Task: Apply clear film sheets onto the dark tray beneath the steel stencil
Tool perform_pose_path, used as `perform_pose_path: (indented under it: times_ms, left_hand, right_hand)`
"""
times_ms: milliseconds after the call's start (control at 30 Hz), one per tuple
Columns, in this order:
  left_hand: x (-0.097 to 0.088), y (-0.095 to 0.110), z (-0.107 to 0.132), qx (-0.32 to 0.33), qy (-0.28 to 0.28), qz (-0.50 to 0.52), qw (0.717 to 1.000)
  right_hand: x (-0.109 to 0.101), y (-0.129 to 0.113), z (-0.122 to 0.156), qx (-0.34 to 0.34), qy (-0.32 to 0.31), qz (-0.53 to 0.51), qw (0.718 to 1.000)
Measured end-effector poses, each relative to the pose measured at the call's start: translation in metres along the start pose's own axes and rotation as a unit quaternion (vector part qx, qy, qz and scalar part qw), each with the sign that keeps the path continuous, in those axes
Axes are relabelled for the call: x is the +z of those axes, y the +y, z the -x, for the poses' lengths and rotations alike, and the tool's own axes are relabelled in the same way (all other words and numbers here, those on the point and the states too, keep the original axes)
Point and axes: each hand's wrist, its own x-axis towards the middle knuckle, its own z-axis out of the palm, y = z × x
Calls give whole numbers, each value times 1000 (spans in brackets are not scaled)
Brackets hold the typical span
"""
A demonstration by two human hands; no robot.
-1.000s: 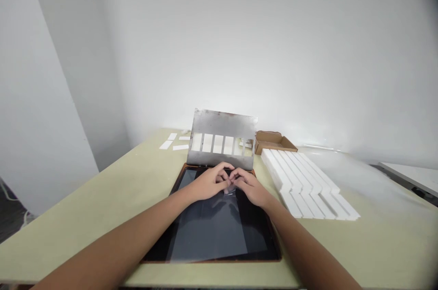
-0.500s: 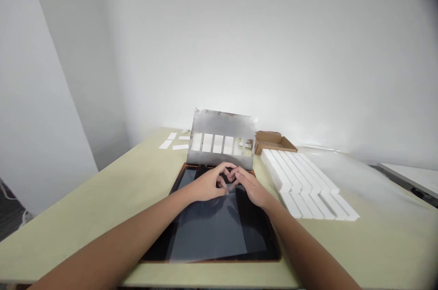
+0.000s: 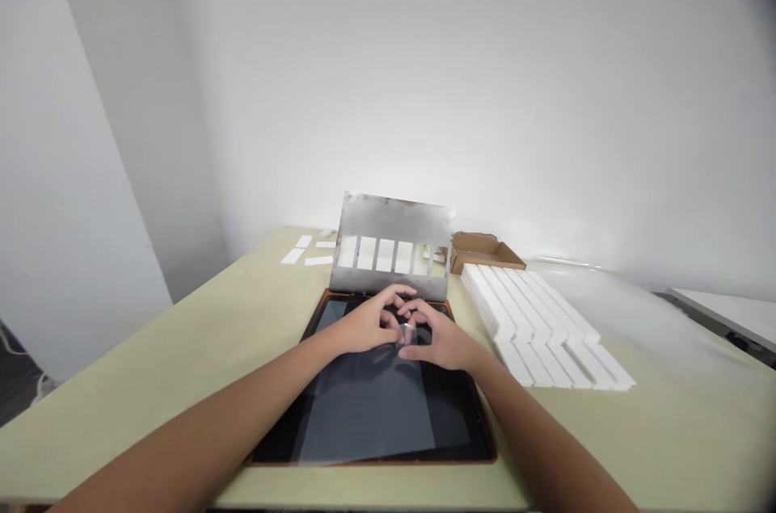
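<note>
Black tray (image 3: 276,448) (brown rim) beneath left hand (image 3: 364,325) and right hand (image 3: 440,342)

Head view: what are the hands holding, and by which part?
The left hand and right hand appear to pinch a clear plastic film at its upper edge, though the fingers hide the exact grip.

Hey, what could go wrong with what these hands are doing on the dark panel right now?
The thin clear plastic film pinched between the left hand and right hand could crease or tear. Touching might smudge the black glass panel. The tilted, scratched metal plate with rectangular slots could possibly tip onto the hands.
</note>
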Motion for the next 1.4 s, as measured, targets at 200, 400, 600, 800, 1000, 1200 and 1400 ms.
perform_pose_path:
  times_ms: [200,400,600,800,1000,1200,1400]
  left_hand:
    - [2,9,3,-1,-6,-44,999]
    - [1,22,7,4,6,-88,996]
    - [1,23,8,0,3,-85,996]
    - [0,27,10,12,-9,-91,996]
    - [1,28,10,43,-1,-85,995]
    - [2,18,8,49,4,-115,992]
    - [4,17,8,32,-8,-107,994]
  right_hand:
    - [1,0,0,4,-9,-28,1000]
    - [0,-4,1,13,-3,-51,999]
    - [-3,-8,1,38,-21,-116,992]
    - [-7,-12,1,50,-81,-210,973]
    - [-3,-4,-1,59,-49,-253,964]
    - [-1,2,-1,72,-36,-253,964]
    - [-1,1,-2,75,-37,-242,967]
